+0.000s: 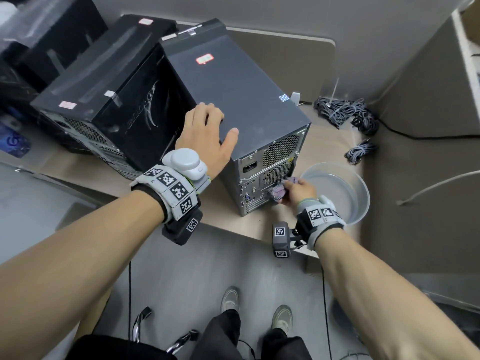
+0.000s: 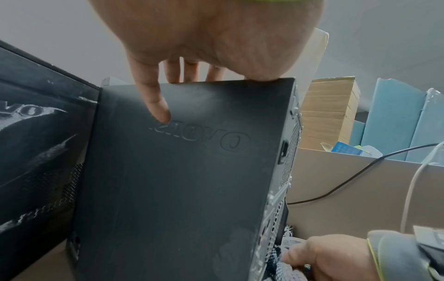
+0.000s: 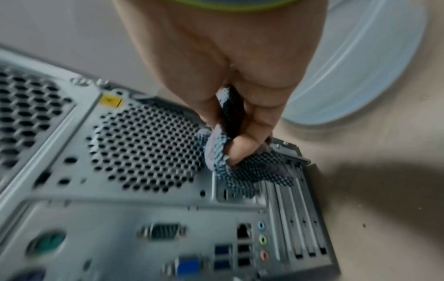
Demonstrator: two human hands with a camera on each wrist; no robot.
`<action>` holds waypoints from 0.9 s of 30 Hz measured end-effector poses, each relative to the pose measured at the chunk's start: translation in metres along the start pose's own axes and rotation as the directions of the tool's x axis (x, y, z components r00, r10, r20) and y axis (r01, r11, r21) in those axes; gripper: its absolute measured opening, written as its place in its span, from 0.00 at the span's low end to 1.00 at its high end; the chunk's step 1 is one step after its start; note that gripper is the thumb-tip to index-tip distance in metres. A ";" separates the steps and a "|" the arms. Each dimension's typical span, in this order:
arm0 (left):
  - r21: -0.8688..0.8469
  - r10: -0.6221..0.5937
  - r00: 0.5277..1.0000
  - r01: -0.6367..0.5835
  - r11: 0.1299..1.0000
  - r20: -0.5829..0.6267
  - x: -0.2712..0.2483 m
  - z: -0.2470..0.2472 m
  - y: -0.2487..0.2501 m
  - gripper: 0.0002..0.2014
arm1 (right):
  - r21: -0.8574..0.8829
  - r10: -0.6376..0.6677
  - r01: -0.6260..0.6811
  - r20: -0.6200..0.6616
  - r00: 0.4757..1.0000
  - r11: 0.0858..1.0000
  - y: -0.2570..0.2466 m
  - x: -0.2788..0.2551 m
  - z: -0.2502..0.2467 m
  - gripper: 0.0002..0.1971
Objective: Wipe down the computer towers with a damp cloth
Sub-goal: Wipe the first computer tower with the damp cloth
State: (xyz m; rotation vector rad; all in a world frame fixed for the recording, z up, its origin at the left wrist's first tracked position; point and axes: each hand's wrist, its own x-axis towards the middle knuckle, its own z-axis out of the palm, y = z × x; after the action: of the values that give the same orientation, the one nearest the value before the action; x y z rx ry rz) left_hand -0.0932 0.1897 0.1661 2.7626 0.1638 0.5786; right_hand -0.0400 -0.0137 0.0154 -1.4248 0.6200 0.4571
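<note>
Your right hand (image 1: 298, 190) has its fingers curled round a bunched checked cloth (image 1: 279, 190), pressing it on the rear panel of the nearest tower (image 1: 233, 94), at roughly 4 o'clock of the round fan grille (image 3: 144, 152), just above the expansion slot covers (image 3: 288, 209). Your left hand (image 1: 205, 136) lies spread on the tower's top rear edge, fingers mostly straight, thumb on top and index finger draped down the side panel, bracing and not gripping anything.

The tower stands on the worktop (image 1: 324, 152), centre of the head view; a second tower (image 1: 109, 100) sits at its 9 o'clock, touching or nearly so. A clear plastic basin (image 1: 342, 193) is at 3 o'clock of your right hand, just beside it.

Handling, my read: the tower is heavy and rigid, so keep bracing it from the top. The cloth is soft and limp; keep it wadded so no corner snags. The rear is bare stamped metal with perforated mesh, likely sharp-edged slots and open ports (image 3: 240, 256). A dripping cloth is the risk there. The side panels are smooth matt black with an embossed logo (image 2: 199, 135).
</note>
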 end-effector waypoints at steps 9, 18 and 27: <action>-0.032 -0.036 0.999 0.036 0.999 0.026 -0.004 -0.004 0.007 0.23 | -0.046 0.106 -0.102 0.086 0.991 0.994 -0.002 -0.006 -0.008 0.11; -0.031 -0.080 0.996 0.082 0.996 0.036 -0.003 -0.001 0.008 0.26 | -0.058 0.118 -0.111 0.142 0.983 0.992 -0.008 -0.007 -0.012 0.07; -0.038 -0.085 0.996 0.087 0.996 0.037 -0.004 0.000 0.009 0.24 | -0.335 0.012 0.043 0.160 0.987 0.941 -0.002 -0.016 0.005 0.12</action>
State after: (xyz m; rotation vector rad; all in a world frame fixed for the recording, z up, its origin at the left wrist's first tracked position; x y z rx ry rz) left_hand -0.0964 0.1810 0.1678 2.7103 0.2587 0.5047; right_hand -0.0508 -0.0081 0.0272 -1.6961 0.4114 0.6833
